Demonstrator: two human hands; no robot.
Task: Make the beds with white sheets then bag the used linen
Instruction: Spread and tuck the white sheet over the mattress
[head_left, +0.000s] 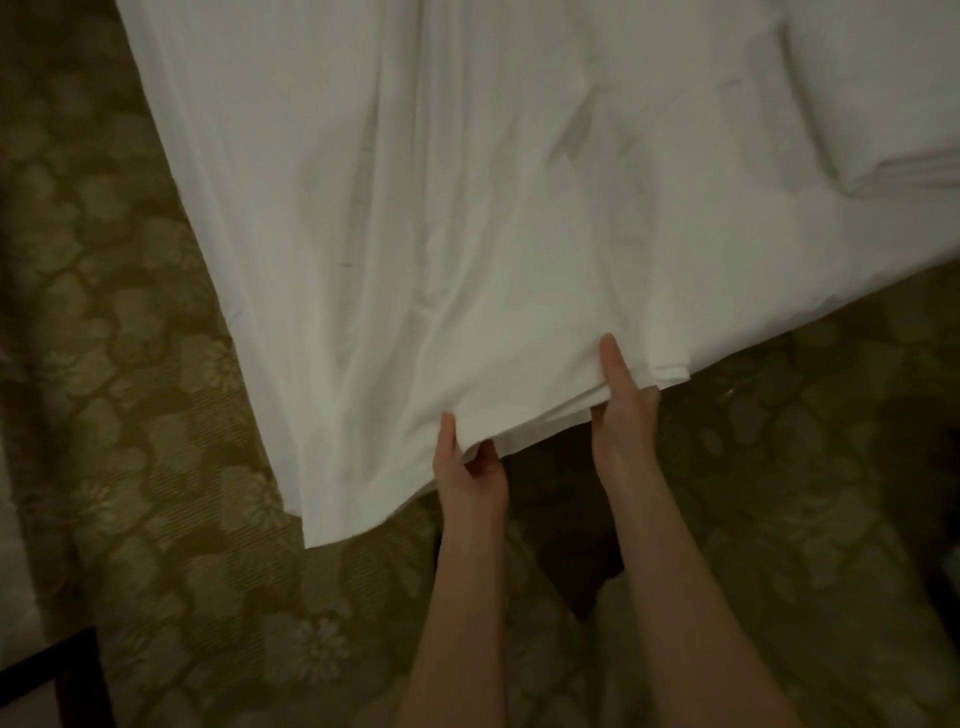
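**Sheet edge at your fingers, bed beyond**

Your left hand (470, 475) and right hand (621, 415) are both pinching the white sheet's (415, 234) near hem. It is running crosswise between them, left hand nearer you, cloth stretching away over the bed (857, 270).

Sheet (415, 208) spread over bed, its near edge hanging down over carpet (130, 415). Pillow (883, 93) on bed at far right. Both hands at sheet's near edge: left hand (470, 467) left of right hand (621, 410), near each other. Carpet left of bed and in front.
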